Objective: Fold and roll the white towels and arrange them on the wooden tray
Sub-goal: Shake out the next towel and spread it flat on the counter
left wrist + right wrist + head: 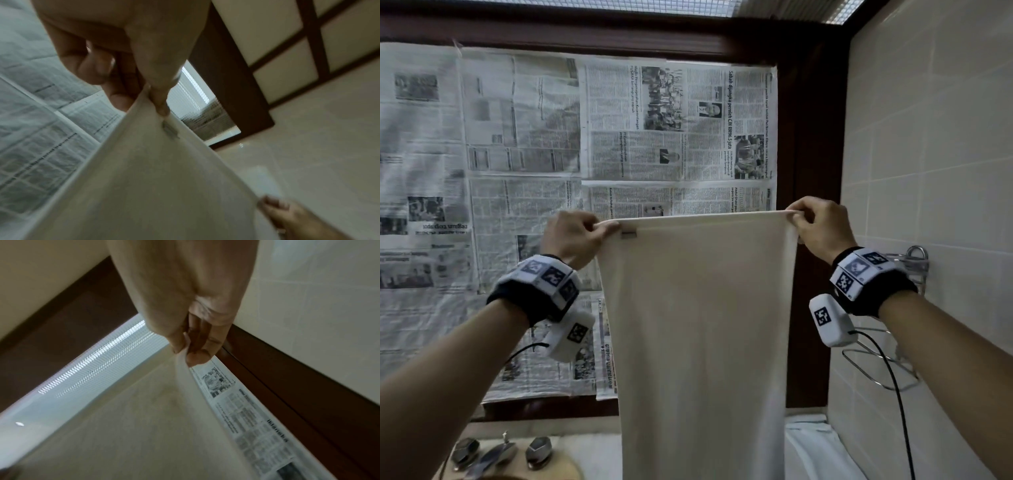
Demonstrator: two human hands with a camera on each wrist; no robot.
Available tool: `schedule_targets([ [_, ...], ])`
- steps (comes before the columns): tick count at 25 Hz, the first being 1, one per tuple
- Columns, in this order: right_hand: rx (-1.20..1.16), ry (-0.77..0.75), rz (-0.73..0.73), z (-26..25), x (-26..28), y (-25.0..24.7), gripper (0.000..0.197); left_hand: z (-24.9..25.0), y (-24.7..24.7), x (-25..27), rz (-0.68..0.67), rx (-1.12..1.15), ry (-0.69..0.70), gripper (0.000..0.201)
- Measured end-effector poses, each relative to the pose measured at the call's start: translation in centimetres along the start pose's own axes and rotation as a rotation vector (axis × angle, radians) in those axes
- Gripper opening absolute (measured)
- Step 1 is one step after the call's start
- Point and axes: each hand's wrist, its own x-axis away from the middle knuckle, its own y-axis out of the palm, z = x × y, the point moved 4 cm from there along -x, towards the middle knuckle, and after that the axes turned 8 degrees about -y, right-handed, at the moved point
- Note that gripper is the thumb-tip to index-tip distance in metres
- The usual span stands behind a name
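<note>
Both forearms reach up and forward, each wearing a marker-tagged wristband. Left hand point(573, 236) pinches the top left corner of a white towel point(698, 325) between thumb and fingers; right hand point(820, 228) pinches the top right corner likewise, confirmed in both wrist views. Towel is held in the air between the hands, top edge stretched level from left to right, long axis hanging straight down toward the counter point(592, 455) below. A small label point(629, 234) sits just beside the left grip. Both hands stand equally near the cloth. Judgement: any fold turns on bringing the two corners together or lowering the length flat. Newspaper sheets point(517, 154) cover the wall behind; more white cloth point(815, 445) lies lower right. No wooden tray is visible.
</note>
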Motion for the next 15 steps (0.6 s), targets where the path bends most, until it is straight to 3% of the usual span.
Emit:
schedule_targets([
  [2,-0.087,0.114,-0.017,-0.3,0.9,-0.6,0.01,0.2,-0.9,0.4,-0.006,0.179,-0.136,0.044],
  [5,-0.229,0.205,-0.049,-1.9,1.3,-1.3,0.009,1.7,-1.4,1.4,-0.183,0.324,-0.327,0.029],
  [11,-0.563,0.312,0.034,-6.0,-0.2,-4.8,0.013,7.3,-5.5,1.6,-0.195,0.772,-0.322,0.021],
  [15,-0.611,0.349,0.039,-5.9,-0.8,-4.4,0.015,8.1,-5.1,0.4,-0.207,0.858,-0.321,0.02],
])
